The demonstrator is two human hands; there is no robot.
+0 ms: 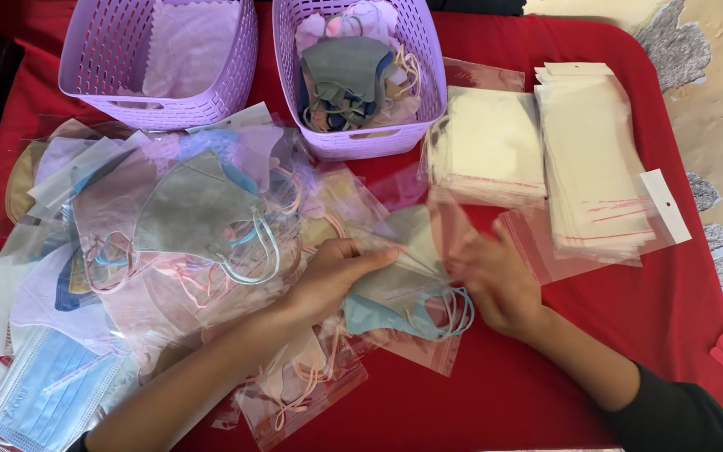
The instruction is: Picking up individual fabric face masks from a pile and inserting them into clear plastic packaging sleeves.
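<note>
My left hand point(336, 272) presses its fingers on a clear plastic bag point(403, 276) that holds folded face masks, grey-green on top and blue with ear loops below. My right hand point(491, 276) pinches the right end of the same bag, near its open flap; that part is blurred. The bag lies on the red tablecloth point(671, 301) in front of me, at the right edge of a heap of bagged masks point(186, 226).
Two lilac plastic baskets stand at the back: the left basket point(102, 88) holds pale sheets, the right basket point(336, 142) holds loose masks. Stacks of empty clear bags point(592, 159) lie at the right. A pack of blue surgical masks point(43, 393) sits at the lower left.
</note>
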